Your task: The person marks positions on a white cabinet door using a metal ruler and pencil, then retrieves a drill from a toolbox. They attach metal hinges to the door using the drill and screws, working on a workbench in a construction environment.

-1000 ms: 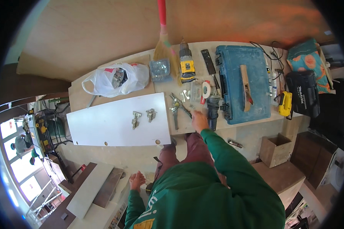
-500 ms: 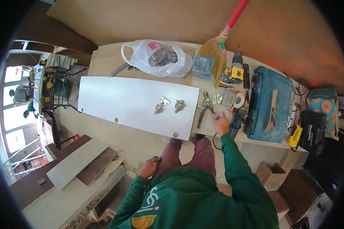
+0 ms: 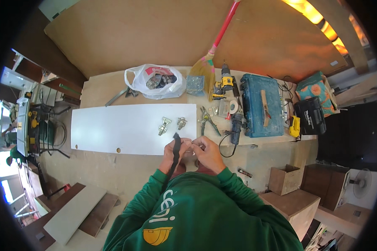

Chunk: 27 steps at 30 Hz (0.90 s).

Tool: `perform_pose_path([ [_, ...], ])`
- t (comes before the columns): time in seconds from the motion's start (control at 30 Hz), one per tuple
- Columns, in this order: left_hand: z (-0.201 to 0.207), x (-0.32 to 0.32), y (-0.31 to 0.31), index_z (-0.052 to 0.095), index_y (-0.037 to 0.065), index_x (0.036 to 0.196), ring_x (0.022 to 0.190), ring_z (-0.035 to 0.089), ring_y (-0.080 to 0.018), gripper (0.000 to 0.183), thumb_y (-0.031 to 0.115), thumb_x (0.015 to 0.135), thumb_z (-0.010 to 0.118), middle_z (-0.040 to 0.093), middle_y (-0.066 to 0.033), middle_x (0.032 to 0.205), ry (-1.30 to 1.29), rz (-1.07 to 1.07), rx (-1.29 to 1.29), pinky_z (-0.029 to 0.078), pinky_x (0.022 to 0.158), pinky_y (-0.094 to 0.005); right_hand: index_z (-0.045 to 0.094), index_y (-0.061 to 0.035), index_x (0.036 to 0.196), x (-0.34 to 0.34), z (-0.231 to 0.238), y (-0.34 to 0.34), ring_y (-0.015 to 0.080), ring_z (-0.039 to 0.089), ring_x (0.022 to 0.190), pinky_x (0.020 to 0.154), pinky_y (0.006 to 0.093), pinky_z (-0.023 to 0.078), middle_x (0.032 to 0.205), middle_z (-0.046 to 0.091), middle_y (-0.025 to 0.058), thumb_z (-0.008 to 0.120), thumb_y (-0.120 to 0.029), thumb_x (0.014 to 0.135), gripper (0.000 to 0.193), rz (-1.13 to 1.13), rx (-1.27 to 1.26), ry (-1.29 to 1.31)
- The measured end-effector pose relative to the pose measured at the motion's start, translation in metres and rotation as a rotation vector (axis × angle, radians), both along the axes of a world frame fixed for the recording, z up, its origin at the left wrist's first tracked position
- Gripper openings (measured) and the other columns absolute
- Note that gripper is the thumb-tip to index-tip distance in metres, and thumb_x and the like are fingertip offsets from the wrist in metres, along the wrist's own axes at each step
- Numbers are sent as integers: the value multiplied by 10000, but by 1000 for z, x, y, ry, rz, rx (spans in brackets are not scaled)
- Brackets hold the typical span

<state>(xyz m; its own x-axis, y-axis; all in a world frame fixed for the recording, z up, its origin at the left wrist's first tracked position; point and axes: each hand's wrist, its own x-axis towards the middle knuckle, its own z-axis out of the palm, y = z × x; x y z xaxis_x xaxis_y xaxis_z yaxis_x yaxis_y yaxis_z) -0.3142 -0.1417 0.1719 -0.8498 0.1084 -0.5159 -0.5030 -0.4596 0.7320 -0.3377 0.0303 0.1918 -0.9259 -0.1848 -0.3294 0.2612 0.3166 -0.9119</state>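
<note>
The pale tabletop (image 3: 223,124) stretches before you, carrying a white panel (image 3: 113,127). Your left hand (image 3: 171,154) and right hand (image 3: 209,155) meet at the panel's near right corner, hiding it; their fingertips are drawn together, though I cannot tell what they grip. A black strap (image 3: 176,149) crosses your left hand. Two metal hinges (image 3: 165,126) lie on the panel; behind it sits a plastic bag (image 3: 167,93); right of it, snips (image 3: 205,118), a drill (image 3: 226,81) and a blue case (image 3: 253,104).
</note>
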Motion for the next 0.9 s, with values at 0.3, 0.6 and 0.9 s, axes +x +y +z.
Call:
perform_pose_path([
  [0.3, 30, -7, 7, 656, -18, 1169, 910, 704, -182, 183, 107, 1036, 650, 720, -108, 1036, 225, -137, -115, 617, 801, -335, 621, -13, 979, 3, 45, 8, 435, 679, 842, 731, 504, 541, 887, 673, 225, 651, -117, 929, 119, 47, 237, 416],
  [0.6, 46, -16, 58, 589, 48, 1139, 905, 710, -198, 122, 154, 1079, 577, 691, -90, 1042, 233, -57, 73, 609, 804, -357, 610, -30, 1089, -31, 46, 74, 315, 696, 868, 751, 426, 560, 973, 671, 158, 696, -167, 947, 215, 71, 74, 508],
  [0.9, 240, -12, 153, 613, -3, 983, 757, 692, -329, 126, 112, 1028, 640, 681, -237, 878, 809, -176, 641, 594, 647, -437, 666, -75, 1074, -97, -181, 360, 378, 691, 977, 862, 469, 537, 1036, 707, 165, 681, -256, 958, 215, -548, 360, 286],
])
